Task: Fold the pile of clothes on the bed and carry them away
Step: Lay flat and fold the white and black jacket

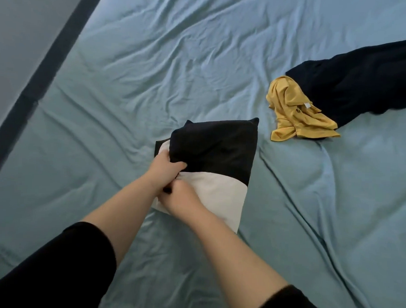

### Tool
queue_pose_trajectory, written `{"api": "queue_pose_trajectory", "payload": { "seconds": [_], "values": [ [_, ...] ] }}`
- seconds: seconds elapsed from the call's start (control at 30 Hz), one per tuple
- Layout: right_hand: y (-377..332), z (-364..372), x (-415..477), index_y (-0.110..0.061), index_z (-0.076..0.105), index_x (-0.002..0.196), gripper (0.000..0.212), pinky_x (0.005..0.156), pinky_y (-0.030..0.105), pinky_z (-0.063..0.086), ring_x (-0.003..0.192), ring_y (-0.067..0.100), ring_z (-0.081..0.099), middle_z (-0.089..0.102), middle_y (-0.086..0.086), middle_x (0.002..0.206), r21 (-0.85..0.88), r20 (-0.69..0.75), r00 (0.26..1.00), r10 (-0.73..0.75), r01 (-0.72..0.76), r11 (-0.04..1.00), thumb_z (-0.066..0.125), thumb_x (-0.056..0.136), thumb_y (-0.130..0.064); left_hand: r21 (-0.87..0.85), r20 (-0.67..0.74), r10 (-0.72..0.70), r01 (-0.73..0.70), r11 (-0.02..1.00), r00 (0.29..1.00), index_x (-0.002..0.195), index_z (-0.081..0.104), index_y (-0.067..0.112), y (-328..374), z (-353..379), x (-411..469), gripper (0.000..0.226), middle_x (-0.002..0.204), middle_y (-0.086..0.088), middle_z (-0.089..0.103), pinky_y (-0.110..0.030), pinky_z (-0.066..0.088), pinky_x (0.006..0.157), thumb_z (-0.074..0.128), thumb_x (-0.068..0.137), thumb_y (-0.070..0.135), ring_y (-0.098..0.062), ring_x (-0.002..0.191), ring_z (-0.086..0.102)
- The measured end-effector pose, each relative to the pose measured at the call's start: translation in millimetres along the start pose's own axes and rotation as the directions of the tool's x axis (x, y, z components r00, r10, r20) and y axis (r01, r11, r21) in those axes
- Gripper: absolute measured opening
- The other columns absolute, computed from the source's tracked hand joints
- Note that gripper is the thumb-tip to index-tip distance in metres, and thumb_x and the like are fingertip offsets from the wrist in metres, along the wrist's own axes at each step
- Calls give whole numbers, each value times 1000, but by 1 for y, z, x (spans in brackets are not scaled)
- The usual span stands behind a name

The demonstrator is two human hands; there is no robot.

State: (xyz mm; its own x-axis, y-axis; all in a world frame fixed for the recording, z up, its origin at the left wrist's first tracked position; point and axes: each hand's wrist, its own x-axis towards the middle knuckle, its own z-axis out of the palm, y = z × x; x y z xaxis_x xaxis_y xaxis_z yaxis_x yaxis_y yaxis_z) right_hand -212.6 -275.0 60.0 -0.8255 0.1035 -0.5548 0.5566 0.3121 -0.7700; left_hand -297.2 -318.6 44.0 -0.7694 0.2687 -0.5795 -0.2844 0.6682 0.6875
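Bundle: a black-and-white bundle (pixel 211 154) is laid flat on the bed (pixel 154 60), near the person. It is folded to a tidy rectangle, black above and white below. Whether it is one garment or two cannot be told.
Left hand: the left hand (pixel 167 167) is curled over the bundle's left edge, with black cloth gripped in the fingers.
Right hand: the right hand (pixel 179 196) is set against the left one at the near-left corner. Its fingers are curled into the cloth, and a pinch is judged, though the fingertips are hidden.
Yellow top: a yellow top (pixel 297 113) is left crumpled well apart to the right, unfolded.
Navy garment: a navy garment (pixel 360 90) is stretched out behind the yellow top, touching it, unfolded.
Done: one bundle is judged folded, or nearly so.
Left: two pieces are yet to be folded, and nothing has been carried away.
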Motion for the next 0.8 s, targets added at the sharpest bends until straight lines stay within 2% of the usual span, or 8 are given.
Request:
{"api": "queue_pose_trajectory", "payload": {
  "seconds": [0.1, 0.2, 0.33, 0.4, 0.47, 0.57, 0.63, 0.8],
  "values": [
    [20, -22, -18, -13, 72, 96, 26, 87, 36, 48, 92, 21, 61, 71, 4, 97, -32, -208, 965, -158, 154, 987, 48, 88, -18, 46, -90, 62, -58, 997, 994, 122, 54, 11, -9, 3, 8, 42, 77, 4, 57, -11, 38, 49, 52, 82, 0, -15, 67, 56],
    [49, -46, -23, -18, 60, 127, 39, 112, 32, 24, 131, 17, 45, 58, 0, 134, -293, -613, 743, -269, 102, 951, 43, 92, -21, 101, -124, 70, -58, 993, 990, 126, 50, 13, -15, -3, 13, 42, 101, -3, 60, -21, 38, 64, 48, 85, 2, -18, 84, 55],
    [82, -31, -11, -31, 4, 153, 56, 118, 45, -10, 148, 14, -13, -6, -9, 161, -523, -309, 951, 32, -198, 829, 19, 101, -48, 89, -388, 28, 7, 996, 921, 146, 29, 22, -8, -3, 6, 60, 145, -5, 42, -43, 35, 107, 44, 89, 9, -28, 130, 41],
    [89, -21, -2, -32, 1, 152, 58, 116, 50, -12, 147, 16, -16, -10, -9, 161, -550, -321, 946, 51, -230, 803, 16, 100, -51, 336, -455, 336, -190, 922, 825, 150, 19, 32, -4, 12, -6, 61, 156, 1, 25, -44, 10, 116, 42, 93, 26, -20, 144, 21],
    [92, -15, 4, -31, 1, 152, 59, 115, 50, -14, 147, 16, -16, -9, -8, 161, -548, -379, 925, 31, -252, 798, 13, 99, -53, 629, -209, 610, -373, 682, 764, 150, 9, 44, -12, 32, -12, 56, 161, 4, 13, -42, -9, 116, 31, 98, 44, -16, 148, 5],
    [103, -5, 2, -28, -5, 152, 65, 113, 50, -19, 146, 19, -21, -16, -4, 160, -634, -370, 929, -33, -226, 740, 9, 96, -59, 788, 68, 447, -323, 525, 892, 148, -9, 49, -44, 38, 15, 59, 162, 1, -14, -54, -14, 115, 15, 96, 62, -19, 147, -21],
    [110, 0, 1, -26, -11, 151, 70, 112, 50, -22, 143, 21, -28, -23, -1, 158, -709, -305, 951, -55, -188, 680, 9, 95, -62, 795, 47, 321, -231, 562, 946, 145, -16, 51, -56, 36, 43, 65, 160, -1, -24, -59, -16, 112, 10, 89, 73, -23, 144, -28],
    [113, -2, 6, -28, -16, 149, 71, 109, 46, -29, 136, 16, -38, -32, -3, 151, -738, -284, 956, -72, -169, 653, -1, 90, -65, 785, -12, 353, -209, 582, 936, 141, -20, 55, -59, 40, 68, 71, 158, 1, -27, -64, -14, 108, 1, 79, 84, -28, 144, -27]
  ]
}}
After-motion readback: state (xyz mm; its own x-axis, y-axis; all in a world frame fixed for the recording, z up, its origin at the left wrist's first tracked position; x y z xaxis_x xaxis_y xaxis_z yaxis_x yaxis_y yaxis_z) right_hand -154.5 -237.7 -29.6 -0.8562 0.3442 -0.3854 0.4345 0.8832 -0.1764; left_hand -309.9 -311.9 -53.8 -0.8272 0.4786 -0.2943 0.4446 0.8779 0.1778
